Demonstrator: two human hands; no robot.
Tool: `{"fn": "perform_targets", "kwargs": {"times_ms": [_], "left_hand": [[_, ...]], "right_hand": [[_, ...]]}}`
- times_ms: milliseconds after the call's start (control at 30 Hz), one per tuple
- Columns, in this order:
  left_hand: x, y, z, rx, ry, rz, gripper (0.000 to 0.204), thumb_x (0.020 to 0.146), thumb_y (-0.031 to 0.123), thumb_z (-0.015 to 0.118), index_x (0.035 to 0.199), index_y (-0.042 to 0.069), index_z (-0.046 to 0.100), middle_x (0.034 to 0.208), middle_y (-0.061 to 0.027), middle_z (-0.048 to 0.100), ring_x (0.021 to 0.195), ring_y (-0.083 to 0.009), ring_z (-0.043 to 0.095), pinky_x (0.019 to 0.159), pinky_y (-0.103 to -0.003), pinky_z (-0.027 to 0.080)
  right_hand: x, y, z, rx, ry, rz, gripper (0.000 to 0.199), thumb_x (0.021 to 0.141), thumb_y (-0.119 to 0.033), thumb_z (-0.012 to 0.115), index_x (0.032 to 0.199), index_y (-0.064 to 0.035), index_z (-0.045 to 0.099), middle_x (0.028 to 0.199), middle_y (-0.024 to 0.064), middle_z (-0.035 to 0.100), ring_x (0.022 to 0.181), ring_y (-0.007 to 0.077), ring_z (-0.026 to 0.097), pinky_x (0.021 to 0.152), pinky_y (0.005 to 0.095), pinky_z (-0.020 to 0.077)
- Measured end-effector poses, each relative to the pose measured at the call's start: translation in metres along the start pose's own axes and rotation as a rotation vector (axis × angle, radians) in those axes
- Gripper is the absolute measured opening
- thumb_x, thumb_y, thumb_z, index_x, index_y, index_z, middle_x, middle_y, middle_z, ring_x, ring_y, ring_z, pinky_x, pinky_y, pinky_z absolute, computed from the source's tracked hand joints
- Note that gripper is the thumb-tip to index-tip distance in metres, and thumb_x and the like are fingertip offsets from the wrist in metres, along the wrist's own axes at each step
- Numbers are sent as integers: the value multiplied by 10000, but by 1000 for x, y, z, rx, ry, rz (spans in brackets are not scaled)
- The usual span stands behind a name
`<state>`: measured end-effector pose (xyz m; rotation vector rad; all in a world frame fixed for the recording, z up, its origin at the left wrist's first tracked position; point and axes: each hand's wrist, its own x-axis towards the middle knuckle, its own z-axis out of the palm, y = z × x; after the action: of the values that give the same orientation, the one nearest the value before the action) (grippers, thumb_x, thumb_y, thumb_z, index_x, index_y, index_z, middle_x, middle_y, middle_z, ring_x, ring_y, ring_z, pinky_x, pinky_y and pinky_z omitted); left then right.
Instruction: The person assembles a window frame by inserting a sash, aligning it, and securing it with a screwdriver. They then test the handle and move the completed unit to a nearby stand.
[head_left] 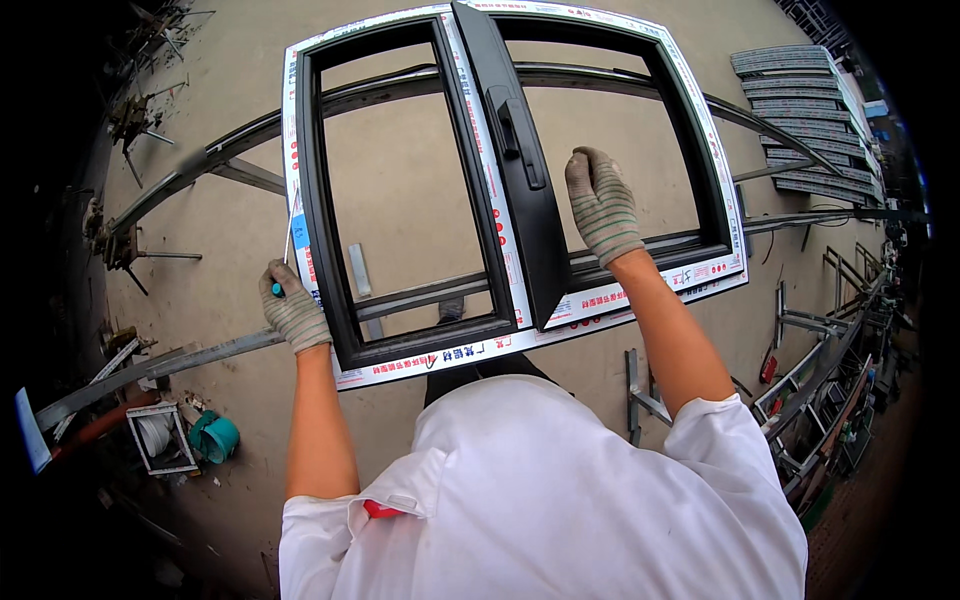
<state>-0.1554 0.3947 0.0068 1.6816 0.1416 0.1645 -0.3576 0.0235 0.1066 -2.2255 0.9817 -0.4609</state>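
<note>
A black window frame with white printed protective film on its outer faces lies before me, split into two openings. On the right opening a black sash stands swung up at an angle, with a black lever handle on its stile. My left hand, in a striped knit glove, is closed round a screwdriver with a teal handle end; its thin shaft points up along the frame's left edge. My right hand, gloved alike, is closed over the right opening, right of the handle. Whatever its fingers hold is hidden.
Metal rails support the frame and reach out both sides. A stack of film-wrapped profiles lies at the far right, with metal racks below. A teal bucket and a square crate stand on the floor at left.
</note>
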Motion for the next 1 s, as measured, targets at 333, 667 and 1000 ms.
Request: {"fn": "perform_targets", "kwargs": {"times_ms": [333,667,1000], "left_hand": [[-10,14,0,317,-19,82,508,1044,494,581,1093,-4,670,901,-69,669,816,-144,563,773,-319,496],[-17,27,6,419,-28,114,524,1050,486,572,1111,-23,678,937,-105,701,856,-180,605,817,-346,517],[-14,16,4,308,-20,82,450,1061,423,590,1096,-21,657,851,-17,603,804,-92,537,752,-273,487]], "right_hand": [[72,-75,41,509,-400,572,431,1067,-484,453,910,-97,559,679,-15,518,489,112,457,451,300,427],[143,-22,13,-325,-595,-452,581,1026,-556,531,1073,-5,709,752,119,671,672,244,651,693,398,554],[159,-26,23,-644,-647,-681,539,974,-594,577,1012,-67,687,817,176,711,771,356,701,740,408,564]]}}
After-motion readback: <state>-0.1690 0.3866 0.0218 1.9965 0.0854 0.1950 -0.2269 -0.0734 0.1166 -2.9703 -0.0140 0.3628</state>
